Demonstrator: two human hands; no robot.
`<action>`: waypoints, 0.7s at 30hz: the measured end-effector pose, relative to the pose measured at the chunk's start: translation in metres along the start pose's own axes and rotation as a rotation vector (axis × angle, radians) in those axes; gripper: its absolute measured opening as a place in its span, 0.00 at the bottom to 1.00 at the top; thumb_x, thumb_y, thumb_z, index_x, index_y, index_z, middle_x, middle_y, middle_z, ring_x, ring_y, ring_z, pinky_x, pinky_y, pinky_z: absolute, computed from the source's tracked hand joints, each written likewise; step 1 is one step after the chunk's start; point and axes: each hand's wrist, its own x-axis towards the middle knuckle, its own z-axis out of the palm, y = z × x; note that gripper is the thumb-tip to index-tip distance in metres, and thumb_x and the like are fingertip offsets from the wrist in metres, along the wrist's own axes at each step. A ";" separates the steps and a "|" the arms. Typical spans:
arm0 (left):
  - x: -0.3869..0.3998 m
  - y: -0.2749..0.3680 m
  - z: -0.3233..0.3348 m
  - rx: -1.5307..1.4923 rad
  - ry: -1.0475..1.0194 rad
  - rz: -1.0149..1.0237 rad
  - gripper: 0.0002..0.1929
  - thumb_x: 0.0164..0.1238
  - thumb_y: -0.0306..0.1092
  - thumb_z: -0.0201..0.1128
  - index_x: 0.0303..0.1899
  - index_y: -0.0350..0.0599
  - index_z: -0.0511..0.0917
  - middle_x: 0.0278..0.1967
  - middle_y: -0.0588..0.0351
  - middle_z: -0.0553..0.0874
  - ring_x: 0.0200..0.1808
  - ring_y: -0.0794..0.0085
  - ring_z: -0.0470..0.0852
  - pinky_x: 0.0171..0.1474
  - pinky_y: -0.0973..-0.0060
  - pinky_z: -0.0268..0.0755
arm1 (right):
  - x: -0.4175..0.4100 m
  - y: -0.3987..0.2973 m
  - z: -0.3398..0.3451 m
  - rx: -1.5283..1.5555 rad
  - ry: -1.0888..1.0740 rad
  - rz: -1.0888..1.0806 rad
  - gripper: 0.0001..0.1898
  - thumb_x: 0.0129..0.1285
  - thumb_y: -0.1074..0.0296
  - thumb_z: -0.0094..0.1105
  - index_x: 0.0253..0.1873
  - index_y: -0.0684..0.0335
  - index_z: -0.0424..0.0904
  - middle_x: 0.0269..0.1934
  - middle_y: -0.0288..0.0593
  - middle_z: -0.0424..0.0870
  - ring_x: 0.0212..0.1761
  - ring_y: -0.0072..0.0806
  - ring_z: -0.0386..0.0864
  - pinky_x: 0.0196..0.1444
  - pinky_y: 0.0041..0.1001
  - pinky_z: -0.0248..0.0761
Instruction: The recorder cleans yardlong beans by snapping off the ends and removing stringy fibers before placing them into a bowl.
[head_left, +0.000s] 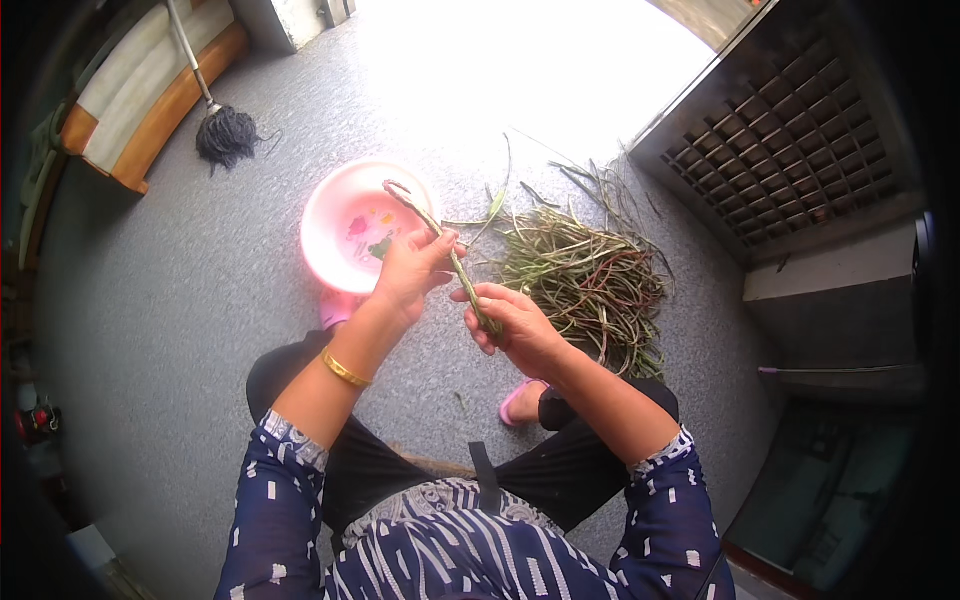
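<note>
A thin bundle of long green stems (463, 276) is stretched between my two hands, its folded upper end reaching over the pink plastic basin. My left hand (415, 268) grips its middle between thumb and fingers, beside the basin's near right rim. Lower and to the right, my right hand (516, 326) is closed around the bundle's lower end. The pink basin (319, 251) stands on the floor at the left, with coloured printing on its bottom. To the right of my hands lies a large heap of long green and reddish stems (589, 285) on the floor.
Loose stems (592, 184) are scattered above the heap. A mop with a dark head (227, 136) stands at the upper left by a wooden bench (161, 109). A metal lattice door (780, 142) is at the upper right. My pink-shod feet are beside the basin and heap.
</note>
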 end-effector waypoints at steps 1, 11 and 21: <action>0.000 -0.001 0.000 0.023 0.006 0.002 0.10 0.61 0.38 0.61 0.40 0.46 0.76 0.30 0.61 0.82 0.29 0.83 0.77 0.33 0.86 0.70 | -0.001 0.000 0.002 -0.052 0.009 -0.006 0.15 0.64 0.65 0.44 0.50 0.68 0.69 0.27 0.34 0.71 0.24 0.16 0.68 0.23 0.16 0.62; 0.007 -0.005 -0.011 -0.207 0.020 -0.030 0.12 0.65 0.36 0.55 0.48 0.44 0.73 0.35 0.58 0.82 0.33 0.77 0.80 0.35 0.82 0.72 | -0.001 0.006 0.003 -0.090 0.089 -0.037 0.10 0.60 0.70 0.42 0.43 0.62 0.72 0.19 0.25 0.61 0.16 0.11 0.54 0.18 0.13 0.47; -0.002 0.004 0.002 -0.031 0.014 0.072 0.07 0.63 0.37 0.58 0.39 0.47 0.74 0.33 0.60 0.82 0.33 0.80 0.77 0.35 0.81 0.65 | 0.003 0.020 -0.002 -0.058 0.198 0.044 0.08 0.59 0.72 0.42 0.40 0.61 0.72 0.16 0.24 0.59 0.15 0.10 0.51 0.16 0.14 0.44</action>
